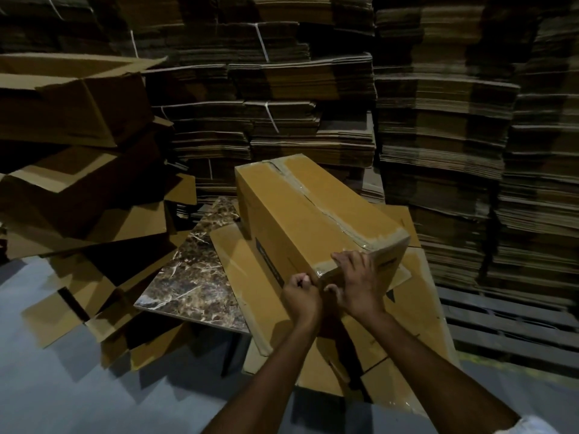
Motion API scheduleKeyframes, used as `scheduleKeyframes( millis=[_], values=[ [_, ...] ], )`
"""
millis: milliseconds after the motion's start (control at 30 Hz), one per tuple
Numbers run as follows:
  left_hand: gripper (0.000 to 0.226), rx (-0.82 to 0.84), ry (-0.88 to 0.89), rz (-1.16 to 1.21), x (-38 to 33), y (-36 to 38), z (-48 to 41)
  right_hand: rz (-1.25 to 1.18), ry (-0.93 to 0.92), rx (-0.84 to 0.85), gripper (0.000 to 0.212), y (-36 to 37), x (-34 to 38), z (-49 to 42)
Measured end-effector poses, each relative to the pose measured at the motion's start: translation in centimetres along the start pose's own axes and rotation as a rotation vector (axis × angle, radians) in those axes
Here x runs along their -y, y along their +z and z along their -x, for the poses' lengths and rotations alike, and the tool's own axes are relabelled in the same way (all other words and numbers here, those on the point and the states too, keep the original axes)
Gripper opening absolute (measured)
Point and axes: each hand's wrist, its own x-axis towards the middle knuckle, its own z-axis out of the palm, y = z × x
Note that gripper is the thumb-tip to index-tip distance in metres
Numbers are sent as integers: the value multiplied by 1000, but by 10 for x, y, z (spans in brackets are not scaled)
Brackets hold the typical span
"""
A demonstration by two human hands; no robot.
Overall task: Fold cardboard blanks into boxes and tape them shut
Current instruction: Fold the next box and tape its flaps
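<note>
A folded brown cardboard box [291,208] lies tilted on flat blanks [247,277] over a marble-patterned tabletop [194,277]. A strip of clear tape [316,198] runs along its top seam and wraps over the near end. My right hand [357,286] presses the tape end against the box's near corner, fingers spread over the edge. My left hand [300,292] is curled beside it at the same corner and seems to pinch something small; what it holds is hidden in the dim light.
Assembled open boxes [75,98] are piled in a leaning heap on the left. Tall bundles of flat cardboard blanks [282,104] fill the back and right side. A wooden pallet [507,321] lies at right. Grey floor [62,386] shows at lower left.
</note>
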Motion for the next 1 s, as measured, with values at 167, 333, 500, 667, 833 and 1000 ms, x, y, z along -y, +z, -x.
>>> scheduleKeyframes(
  millis=[167,333,500,667,833,1000],
  values=[
    [14,11,22,-58,2,1,1,6,3,7,77,-1,2,2],
    [17,100,159,-66,7,-12,1,-14,8,17,79,-2,3,1],
    [11,218,71,118,21,-28,-5,-13,-6,16,81,-2,0,1],
    [19,244,-74,223,25,-28,-6,-20,8,18,79,-3,1,0],
    [16,179,-109,236,19,-17,1,-17,30,36,78,-3,2,1],
    [13,112,-110,208,15,-12,-2,-12,29,32,77,-1,3,1]
  ],
)
